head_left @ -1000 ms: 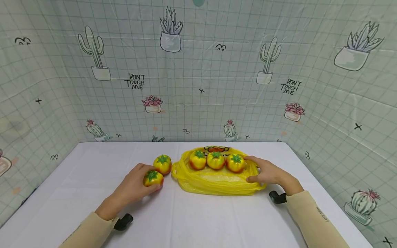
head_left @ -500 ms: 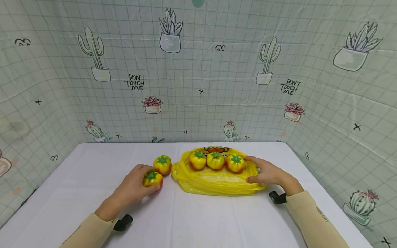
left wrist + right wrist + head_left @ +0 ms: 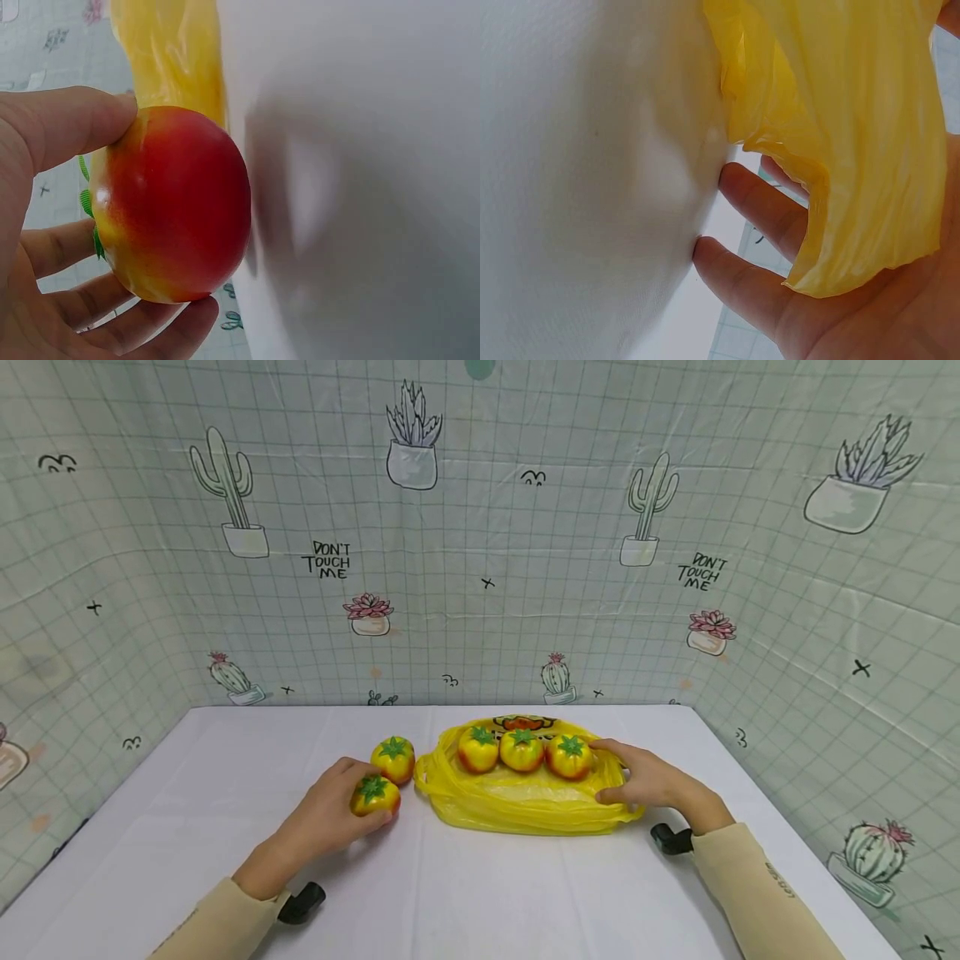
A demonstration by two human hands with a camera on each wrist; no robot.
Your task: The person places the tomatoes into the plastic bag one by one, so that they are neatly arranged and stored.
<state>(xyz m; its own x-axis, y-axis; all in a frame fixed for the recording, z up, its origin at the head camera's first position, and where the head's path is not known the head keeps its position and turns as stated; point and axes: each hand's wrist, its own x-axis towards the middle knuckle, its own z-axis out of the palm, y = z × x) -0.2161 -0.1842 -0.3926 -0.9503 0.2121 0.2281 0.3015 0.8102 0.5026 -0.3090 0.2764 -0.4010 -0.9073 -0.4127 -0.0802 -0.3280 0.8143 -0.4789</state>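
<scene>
My left hand (image 3: 330, 810) holds a yellow-and-red tomato (image 3: 374, 795) with a green star-shaped top, thumb on the near side and fingers round the far side. In the left wrist view the red underside of that tomato (image 3: 180, 206) faces the camera. Just behind it sits another tomato (image 3: 393, 760). A thin yellow plastic bag (image 3: 517, 814) lies flat to the right, with a row of three tomatoes (image 3: 521, 749) on it. My right hand (image 3: 648, 777) rests spread at the bag's right end, beside the rightmost tomato. Bag film (image 3: 855, 135) covers part of its palm, fingertips touching the table.
A white cloth covers the table (image 3: 487, 893). Behind it and at the sides hangs a grid-patterned curtain (image 3: 480, 527) with printed cacti. A black wrist camera (image 3: 302, 903) sits under the left sleeve, another camera (image 3: 670, 839) under the right.
My left hand has shifted slightly to the right with the tomato over the last half second. The right hand, the bag and the other tomatoes have stayed in place.
</scene>
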